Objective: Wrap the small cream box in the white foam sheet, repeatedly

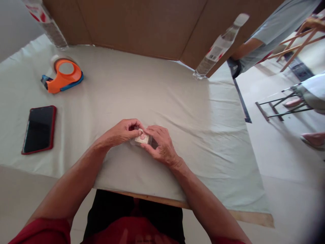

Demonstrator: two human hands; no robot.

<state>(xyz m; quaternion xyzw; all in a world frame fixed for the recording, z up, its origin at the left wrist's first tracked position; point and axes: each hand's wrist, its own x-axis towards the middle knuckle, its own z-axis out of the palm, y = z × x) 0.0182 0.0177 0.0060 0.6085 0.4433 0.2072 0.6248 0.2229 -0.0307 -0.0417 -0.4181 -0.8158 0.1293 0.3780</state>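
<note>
Near the front of the cloth-covered table (122, 91), a small pale block with a red round mark on top (142, 137) sits between my hands. Clear plastic film or a clear wrapper shows around its lower edges; which of these it is, I cannot tell. My left hand (125, 131) presses the block's left and far side with thumb and index finger. From the right, my right hand (161, 144) closes on it, thumb at the near side and fingers at the far corner. The undersides of the fingers are hidden.
An orange and blue tape dispenser (66, 75) and a red-cased phone (39, 129) lie to the left. Clear bottles (217, 49) hold the ends of an upright cardboard panel (142, 23) at the back. Beyond the right edge, another person (269, 34) stands near folding stools.
</note>
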